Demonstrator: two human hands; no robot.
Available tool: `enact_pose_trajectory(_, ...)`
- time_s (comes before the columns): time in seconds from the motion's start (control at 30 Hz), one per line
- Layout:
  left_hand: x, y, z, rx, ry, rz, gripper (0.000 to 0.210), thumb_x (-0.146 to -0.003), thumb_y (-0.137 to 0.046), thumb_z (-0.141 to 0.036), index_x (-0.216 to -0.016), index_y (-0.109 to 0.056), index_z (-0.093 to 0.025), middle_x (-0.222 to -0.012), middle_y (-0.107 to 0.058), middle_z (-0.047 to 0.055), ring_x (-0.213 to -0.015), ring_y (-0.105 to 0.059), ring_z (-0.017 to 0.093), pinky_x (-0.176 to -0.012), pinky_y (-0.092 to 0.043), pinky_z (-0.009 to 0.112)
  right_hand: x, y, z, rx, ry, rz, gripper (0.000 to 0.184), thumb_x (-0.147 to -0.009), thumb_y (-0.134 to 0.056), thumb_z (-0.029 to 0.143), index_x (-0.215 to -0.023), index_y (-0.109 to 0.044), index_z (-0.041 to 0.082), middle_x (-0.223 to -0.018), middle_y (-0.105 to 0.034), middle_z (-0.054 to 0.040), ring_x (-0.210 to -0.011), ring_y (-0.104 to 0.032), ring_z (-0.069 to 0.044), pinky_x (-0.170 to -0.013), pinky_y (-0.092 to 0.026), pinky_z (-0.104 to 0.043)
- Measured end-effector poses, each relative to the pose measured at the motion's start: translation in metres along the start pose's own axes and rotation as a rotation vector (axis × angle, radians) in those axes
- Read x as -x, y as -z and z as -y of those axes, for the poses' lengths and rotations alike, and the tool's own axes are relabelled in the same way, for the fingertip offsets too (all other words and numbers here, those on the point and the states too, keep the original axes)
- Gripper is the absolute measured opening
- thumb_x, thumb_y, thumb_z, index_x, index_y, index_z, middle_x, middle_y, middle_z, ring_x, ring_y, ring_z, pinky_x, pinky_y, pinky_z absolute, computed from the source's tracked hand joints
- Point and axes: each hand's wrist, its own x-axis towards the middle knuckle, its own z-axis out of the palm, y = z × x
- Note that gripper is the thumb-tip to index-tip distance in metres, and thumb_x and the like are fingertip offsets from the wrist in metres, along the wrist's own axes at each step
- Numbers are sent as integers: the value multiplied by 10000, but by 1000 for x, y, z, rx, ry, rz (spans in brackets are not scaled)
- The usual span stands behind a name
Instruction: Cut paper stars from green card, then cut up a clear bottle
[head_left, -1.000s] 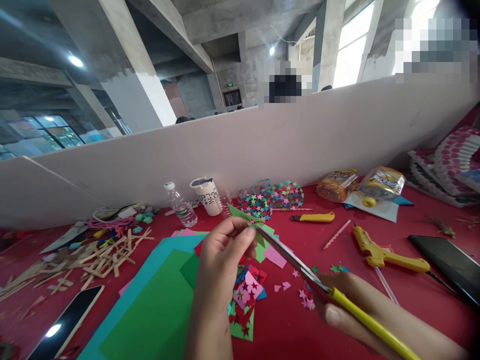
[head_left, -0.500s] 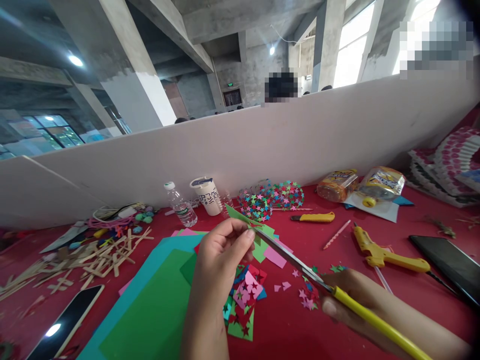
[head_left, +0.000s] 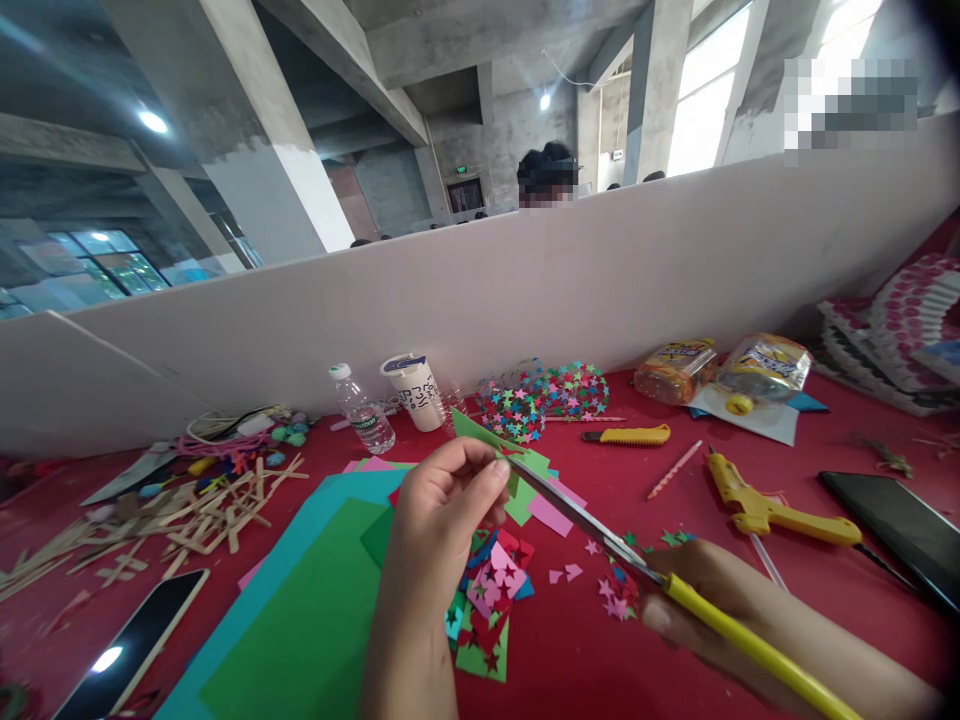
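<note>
My left hand (head_left: 454, 495) pinches a piece of green paper (head_left: 472, 430) between thumb and fingers, held above the table. My right hand (head_left: 694, 590) is wrapped round the yellow handle of a pair of scissors (head_left: 577, 512). Their long silver blades point up and left, and the tips touch or nearly touch the paper by my left thumb. Below the hands lie paper scraps (head_left: 495, 580) with star-shaped holes. Small cut-out stars (head_left: 616, 600) are scattered between the hands. Larger green sheets (head_left: 300, 610) lie left of my left wrist.
Behind stand a water bottle (head_left: 364, 415), a cup (head_left: 416, 395) and star-covered clear bottles (head_left: 517, 410). A yellow utility knife (head_left: 630, 435), a glue gun (head_left: 780, 515) and a dark tablet (head_left: 896, 530) lie right. Wooden sticks (head_left: 217, 510) and a phone (head_left: 135, 640) lie left. A white partition (head_left: 480, 290) closes the back.
Both hands, the paper and the scissors look almost unmoved. Beyond the partition, a person's head has shifted slightly left.
</note>
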Motion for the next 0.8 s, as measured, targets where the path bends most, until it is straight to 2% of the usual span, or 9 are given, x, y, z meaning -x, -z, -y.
enact_pose_trajectory(0.1, 0, -2, -1, 27, 4, -9, 132, -739, -663, -276, -657, -610, -187, -538, -547, -32, -487, -496, 77, -486, -415, 183, -2, 1, -7, 8, 36, 56, 620, -791, -322, 806, -615, -304, 212, -615, -258, 47, -575, -243, -120, -511, -194, -257)
enact_pose_trajectory(0.27, 1, -2, -1, 32, -43, -32, 131, -750, -632, -260, -645, -607, -187, -545, -546, -29, -506, -494, 88, -509, -414, 198, -3, 1, -17, -8, 52, 64, 581, -814, -399, 753, -629, -344, 205, -611, -294, 52, -564, -255, -109, -500, -194, -245)
enact_pose_trajectory(0.47, 0, -3, 2, -20, -95, -86, 101, -748, -629, -242, -655, -614, -207, -573, -508, -32, -550, -463, 103, -546, -389, 221, -2, 3, -11, -36, 62, 48, 579, -802, -464, 733, -605, -338, 204, -596, -280, 56, -563, -255, -104, -482, -190, -236)
enact_pose_trajectory(0.53, -1, -4, 3, -56, -174, -140, 92, -735, -649, -248, -651, -630, -217, -720, -566, 1, -708, -527, 137, -667, -431, 248, 1, 6, -4, -55, 48, 53, 601, -779, -444, 769, -595, -327, 210, -580, -280, 58, -537, -258, -97, -458, -205, -223)
enact_pose_trajectory(0.57, -1, -5, 3, -65, -212, -164, 94, -729, -654, -251, -642, -633, -220, -849, -603, 23, -847, -554, 168, -773, -441, 279, 3, 8, -1, -66, 29, 63, 609, -764, -431, 791, -600, -324, 214, -571, -288, 59, -518, -264, -92, -440, -213, -215)
enact_pose_trajectory(0.67, -2, -7, 2, -37, -252, -148, 107, -733, -640, -253, -631, -629, -222, -1264, -555, 39, -1249, -431, 257, -1056, -306, 405, 9, 11, 8, -120, -78, 101, 644, -714, -391, 851, -641, -379, 212, -569, -346, 57, -471, -306, -78, -404, -240, -194)
enact_pose_trajectory(0.73, -1, -7, 2, -21, -250, -121, 109, -736, -627, -242, -629, -621, -224, -1377, -494, 20, -1347, -333, 268, -1121, -206, 445, 12, 13, 10, -171, -148, 123, 683, -675, -388, 880, -681, -435, 199, -561, -373, 58, -452, -321, -71, -409, -258, -190)
enact_pose_trajectory(0.8, 0, -6, 1, -16, -253, -105, 109, -732, -624, -230, -624, -619, -225, -1382, -499, 20, -1364, -317, 268, -1136, -173, 458, 14, 13, 9, -214, -172, 144, 705, -651, -400, 892, -701, -461, 192, -540, -368, 67, -444, -316, -67, -421, -264, -191)
